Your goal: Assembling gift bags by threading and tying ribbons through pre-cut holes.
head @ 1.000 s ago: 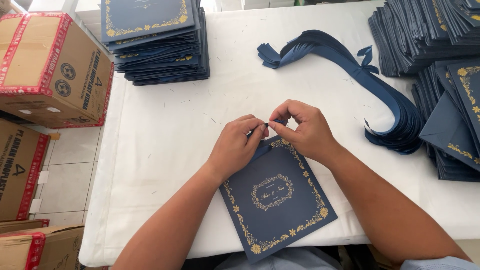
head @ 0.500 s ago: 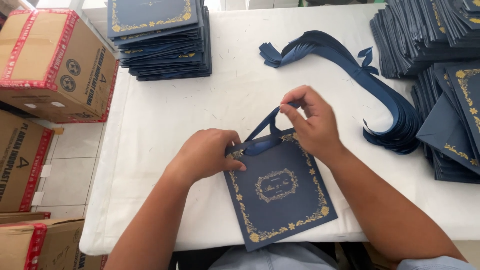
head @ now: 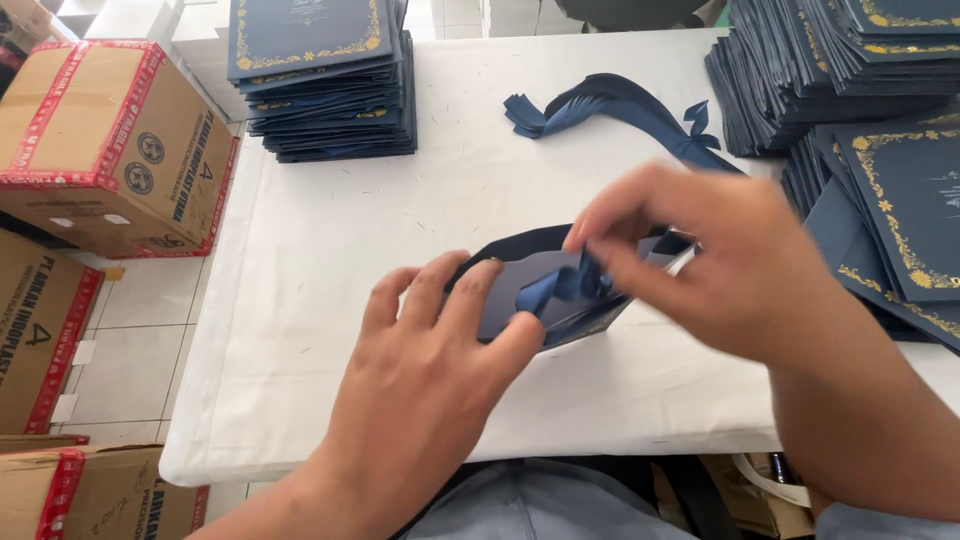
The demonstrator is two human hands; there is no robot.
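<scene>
Left hand [head: 425, 390] lies fingers spread on the near left part of a dark blue card folder [head: 530, 290], thumb pressing its near edge, gripping nothing. Right hand [head: 700, 265], a bit blurred, pinches a blue ribbon [head: 560, 285] between thumb and fingertips right over the folder's middle. Folder sits on the white table [head: 330, 260], centre, close to the near edge, partly hidden by both hands. Far of it a bundle of loose blue ribbons [head: 610, 105] trails across the table. Far left, stack of blue cards with gold borders [head: 320, 75]. Far right and right, more stacks of blue cards [head: 860, 90], some fanned out. Left of the table, cardboard boxes with red tape [head: 100, 140] on a tiled floor
</scene>
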